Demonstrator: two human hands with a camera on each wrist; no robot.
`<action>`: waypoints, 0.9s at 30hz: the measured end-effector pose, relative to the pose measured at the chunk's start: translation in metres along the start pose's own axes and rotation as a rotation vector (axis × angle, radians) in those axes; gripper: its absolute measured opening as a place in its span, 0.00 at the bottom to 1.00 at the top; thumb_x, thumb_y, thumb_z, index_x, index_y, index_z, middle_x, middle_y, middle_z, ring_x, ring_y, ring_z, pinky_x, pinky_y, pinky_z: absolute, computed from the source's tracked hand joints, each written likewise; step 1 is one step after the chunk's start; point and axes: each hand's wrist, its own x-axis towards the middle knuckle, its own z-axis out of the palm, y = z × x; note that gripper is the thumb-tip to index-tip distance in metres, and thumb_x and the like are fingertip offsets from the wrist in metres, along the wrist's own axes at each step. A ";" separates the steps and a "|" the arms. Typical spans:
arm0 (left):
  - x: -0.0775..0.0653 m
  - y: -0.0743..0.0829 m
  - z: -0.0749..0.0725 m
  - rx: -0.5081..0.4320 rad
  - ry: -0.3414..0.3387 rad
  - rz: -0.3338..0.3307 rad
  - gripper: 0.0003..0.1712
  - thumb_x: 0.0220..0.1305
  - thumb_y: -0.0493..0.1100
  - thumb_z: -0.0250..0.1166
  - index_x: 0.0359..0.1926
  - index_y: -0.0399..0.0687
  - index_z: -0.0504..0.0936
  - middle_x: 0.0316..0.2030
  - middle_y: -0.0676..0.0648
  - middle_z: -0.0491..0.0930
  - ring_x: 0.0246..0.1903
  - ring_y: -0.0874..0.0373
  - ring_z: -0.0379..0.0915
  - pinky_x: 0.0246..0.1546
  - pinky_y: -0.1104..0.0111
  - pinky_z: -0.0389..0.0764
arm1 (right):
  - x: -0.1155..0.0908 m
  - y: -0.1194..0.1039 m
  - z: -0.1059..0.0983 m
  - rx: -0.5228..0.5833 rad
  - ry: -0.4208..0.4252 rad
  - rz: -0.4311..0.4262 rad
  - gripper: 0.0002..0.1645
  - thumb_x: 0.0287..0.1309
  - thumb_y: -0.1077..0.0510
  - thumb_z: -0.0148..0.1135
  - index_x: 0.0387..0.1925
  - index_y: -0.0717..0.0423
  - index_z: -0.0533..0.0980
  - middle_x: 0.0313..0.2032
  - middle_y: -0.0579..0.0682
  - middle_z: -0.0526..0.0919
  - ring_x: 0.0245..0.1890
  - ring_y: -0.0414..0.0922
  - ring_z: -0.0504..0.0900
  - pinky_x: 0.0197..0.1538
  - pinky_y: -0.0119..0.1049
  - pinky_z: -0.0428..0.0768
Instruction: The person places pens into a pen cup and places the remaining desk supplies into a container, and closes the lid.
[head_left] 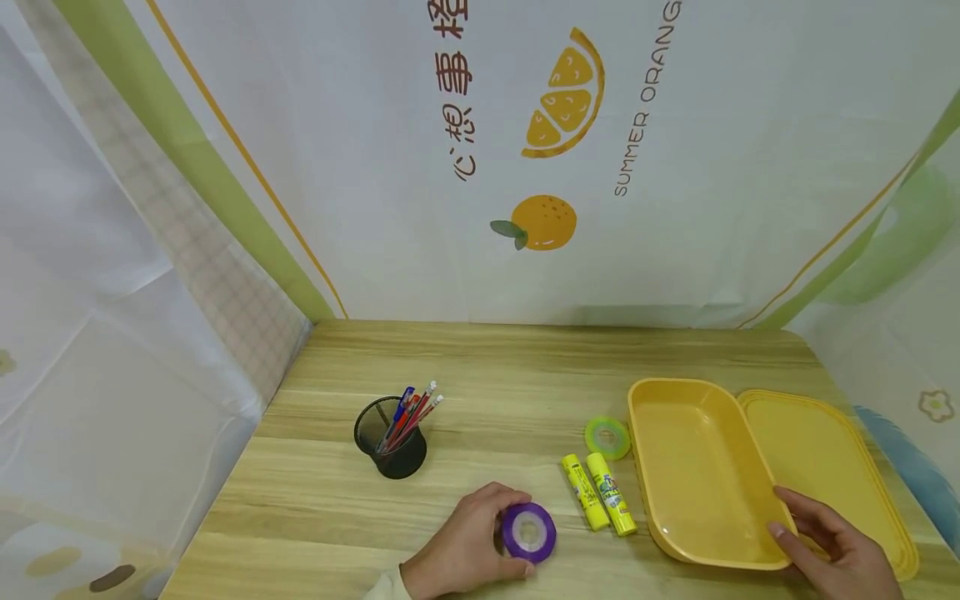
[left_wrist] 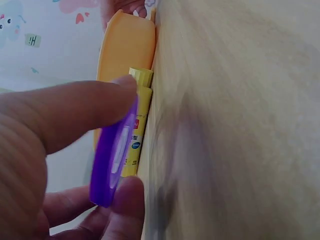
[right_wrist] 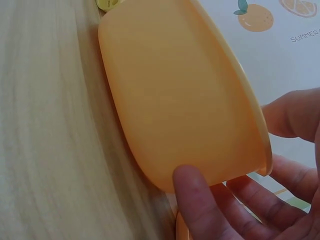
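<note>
"Hanging at the back is a printed cloth (head_left: 360,208), the largest thing here. What's under it?"

"A wooden worktop (head_left: 487,367). On its right side sits a yellow tub (head_left: 697,467), open side up, its long axis running away from the person, far end a little to the left."

"And beyond the tub?"

"Its right neighbour, a flat yellow lid (head_left: 817,467), lying close beside it."

"Whose hand has the tub?"

"The right hand (head_left: 843,546): fingers and thumb pinch the wall at the near right corner. The left hand (head_left: 465,537) is over toward the middle, fingers curved round something small."

"Left of that?"

"A black cup (head_left: 401,462), well apart from both hands, with pens and pencils leaning in it."

"Between the hands?"

"Two yellow glue sticks (head_left: 611,496), side by side, lying nearly in line with the tub's long side."

"So what's in the left fingers?"

"The purple tape (left_wrist: 107,155), pinched by its edge; it looks just clear of the worktop, though I can't be sure. What matters is that the tub lies to its right, glue sticks in between, so the right hand is the one at the tub."

"Anything smaller?"

"A green tape (head_left: 592,435), flat beside the tub's left wall. I can't tell whether they touch."
</note>
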 end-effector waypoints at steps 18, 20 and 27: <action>0.017 0.011 0.003 -0.127 0.098 0.095 0.44 0.52 0.51 0.85 0.67 0.43 0.78 0.57 0.52 0.79 0.53 0.65 0.81 0.53 0.75 0.84 | -0.003 0.001 0.001 0.043 -0.019 0.007 0.37 0.70 0.45 0.70 0.71 0.60 0.74 0.40 0.09 0.73 0.39 0.14 0.75 0.34 0.37 0.89; 0.020 0.013 0.003 -0.129 0.106 0.105 0.43 0.52 0.50 0.85 0.67 0.43 0.78 0.57 0.52 0.79 0.53 0.65 0.81 0.54 0.75 0.84 | -0.003 0.000 0.001 0.038 -0.017 -0.005 0.35 0.70 0.46 0.70 0.71 0.60 0.74 0.40 0.09 0.74 0.39 0.16 0.77 0.34 0.36 0.89; 0.031 0.023 0.002 -0.149 0.128 0.146 0.44 0.53 0.50 0.85 0.68 0.44 0.77 0.60 0.51 0.79 0.56 0.64 0.79 0.56 0.73 0.84 | -0.007 0.001 0.002 0.056 -0.006 -0.078 0.31 0.72 0.56 0.69 0.70 0.62 0.73 0.44 0.10 0.75 0.38 0.21 0.81 0.32 0.39 0.89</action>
